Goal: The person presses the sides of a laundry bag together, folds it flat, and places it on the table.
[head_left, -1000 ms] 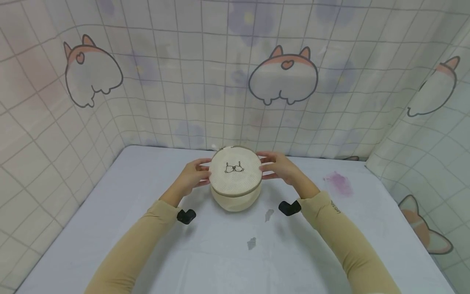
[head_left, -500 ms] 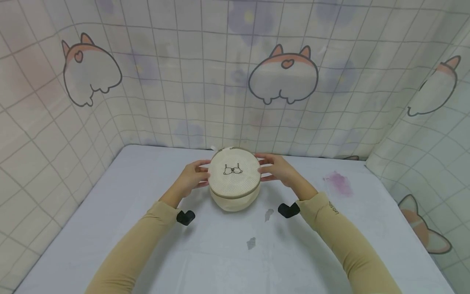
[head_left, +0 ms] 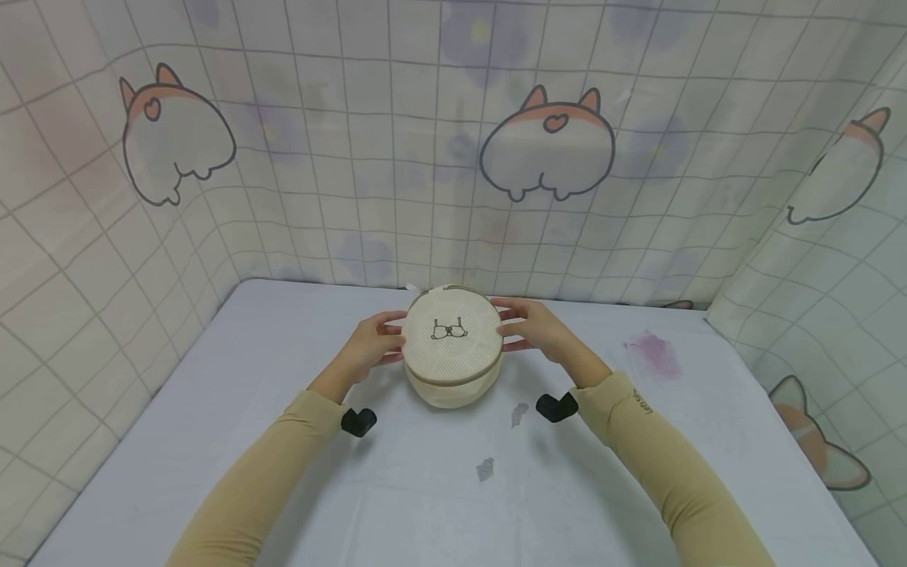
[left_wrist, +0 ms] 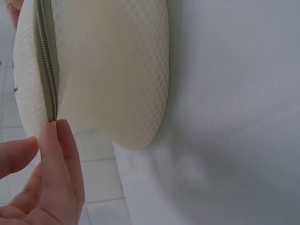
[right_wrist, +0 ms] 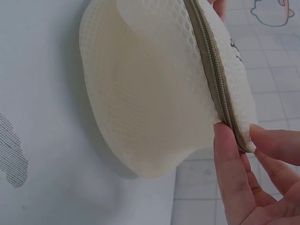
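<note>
A round cream mesh laundry bag (head_left: 452, 339) sits near the back middle of the table, its lid printed with a small bra drawing. A khaki zipper (left_wrist: 46, 61) runs around the lid's edge and looks zipped along the stretch that shows. My left hand (head_left: 364, 345) pinches the left side of the lid's rim between thumb and fingers. On the opposite side, my right hand (head_left: 542, 331) pinches the rim in the same way, thumb on top, as the right wrist view shows. Below the rim, the bag's soft mesh side (right_wrist: 145, 93) bulges down to the table.
The white-covered table (head_left: 418, 504) has two grey patches (head_left: 485, 470) in front of the bag and a pink stain (head_left: 653, 354) at the right. A grid-patterned curtain (head_left: 397, 157) with corgi drawings closes off the back and sides. Both wrists wear black mounts (head_left: 557, 406).
The bag has shifted very slightly left and toward me with both hands on it, mostly in the first half second. Both hands keep their hold on the rim.
</note>
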`<state>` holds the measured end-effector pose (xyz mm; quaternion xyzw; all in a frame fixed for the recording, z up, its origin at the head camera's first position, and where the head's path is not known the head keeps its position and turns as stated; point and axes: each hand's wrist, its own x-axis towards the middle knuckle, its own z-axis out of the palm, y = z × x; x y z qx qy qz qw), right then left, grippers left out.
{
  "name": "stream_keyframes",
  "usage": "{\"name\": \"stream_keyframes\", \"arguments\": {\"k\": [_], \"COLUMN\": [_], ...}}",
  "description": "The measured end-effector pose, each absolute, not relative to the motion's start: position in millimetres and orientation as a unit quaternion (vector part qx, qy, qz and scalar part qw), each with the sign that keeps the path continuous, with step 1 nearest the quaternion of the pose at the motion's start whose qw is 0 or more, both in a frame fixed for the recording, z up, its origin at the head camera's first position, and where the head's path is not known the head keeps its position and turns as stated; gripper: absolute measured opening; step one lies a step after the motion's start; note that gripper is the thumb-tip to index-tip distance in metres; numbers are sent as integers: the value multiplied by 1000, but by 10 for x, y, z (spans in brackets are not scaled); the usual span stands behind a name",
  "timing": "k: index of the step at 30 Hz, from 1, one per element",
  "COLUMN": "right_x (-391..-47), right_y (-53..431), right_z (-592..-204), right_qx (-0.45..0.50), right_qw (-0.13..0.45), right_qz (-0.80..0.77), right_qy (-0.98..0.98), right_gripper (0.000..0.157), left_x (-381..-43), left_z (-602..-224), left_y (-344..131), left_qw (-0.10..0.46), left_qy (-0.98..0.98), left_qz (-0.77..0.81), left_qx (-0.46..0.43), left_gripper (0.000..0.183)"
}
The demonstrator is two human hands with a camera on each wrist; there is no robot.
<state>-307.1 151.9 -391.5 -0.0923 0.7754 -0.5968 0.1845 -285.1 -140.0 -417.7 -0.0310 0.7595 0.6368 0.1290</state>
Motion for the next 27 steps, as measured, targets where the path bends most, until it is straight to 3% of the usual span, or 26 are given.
{"name": "stream_keyframes", "arguments": {"k": [18,27], "right_x": [-3084,-2991], "right_y": [1511,1466], "right_z": [-4037,-3892], "right_qx": [-93,-87], "right_qw": [184,205], "right_qz": [-595,-598], "right_qy": [777,770], "right_gripper": [55,56], "left_x": [-2840,-2858], "left_z": [-4221,-4266], "left_y": [-1412,-1415], "left_qw": [135,141], "left_qy": [761,760], "left_qz": [634,633], "left_qx": [-27,-37], "left_gripper": [53,53]}}
